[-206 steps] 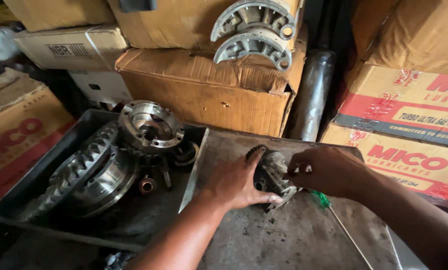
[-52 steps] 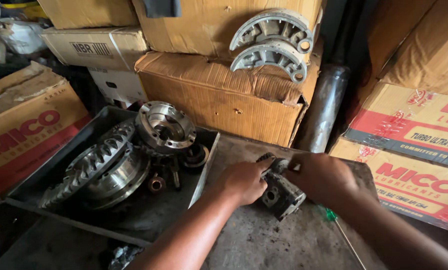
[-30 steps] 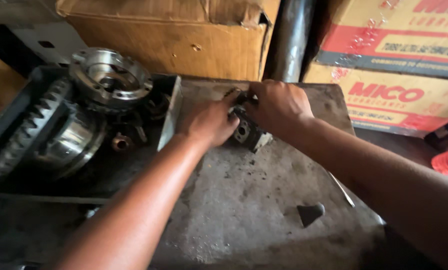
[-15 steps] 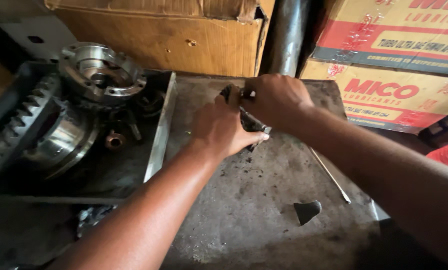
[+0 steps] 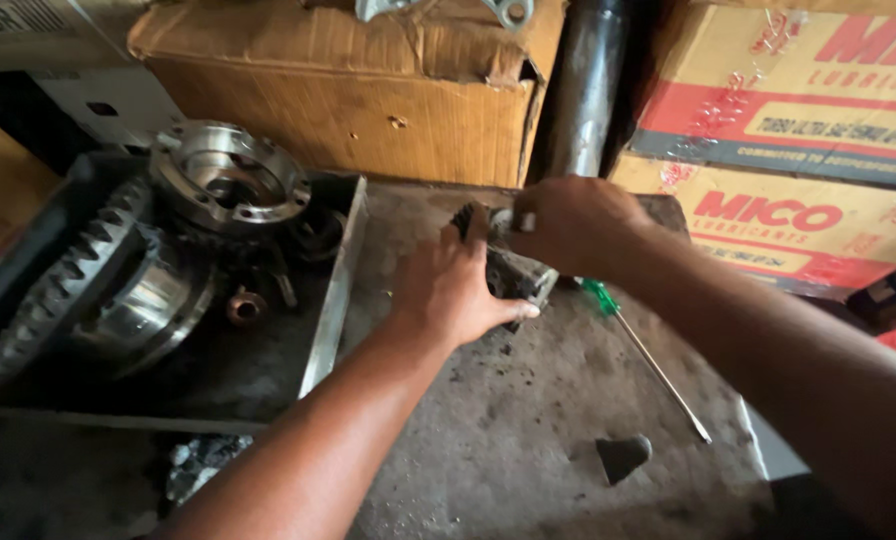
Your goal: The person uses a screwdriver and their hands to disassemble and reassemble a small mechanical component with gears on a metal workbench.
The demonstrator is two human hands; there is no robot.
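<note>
Small greasy metal gear part [image 5: 513,272] sits at far middle of grimy steel bench [image 5: 528,430], just right of tray [image 5: 333,300]. Left hand [image 5: 453,290] wraps near side, fingers closed around it. Right hand [image 5: 568,225] clamps top and far side, fingers curled shut on it. Judgement: cast metal, rigid, dense for its size, oil-slick; toothed edges sharp. Best hold: both hands across opposite flanks, palm beneath. Screwdriver [image 5: 648,355] lies just beside, to right.

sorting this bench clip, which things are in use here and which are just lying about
In use: left hand, right hand, greasy metal part held between them.
Lying about: screwdriver, small cone, tray, ring gear, flanged housing, boxes.
</note>
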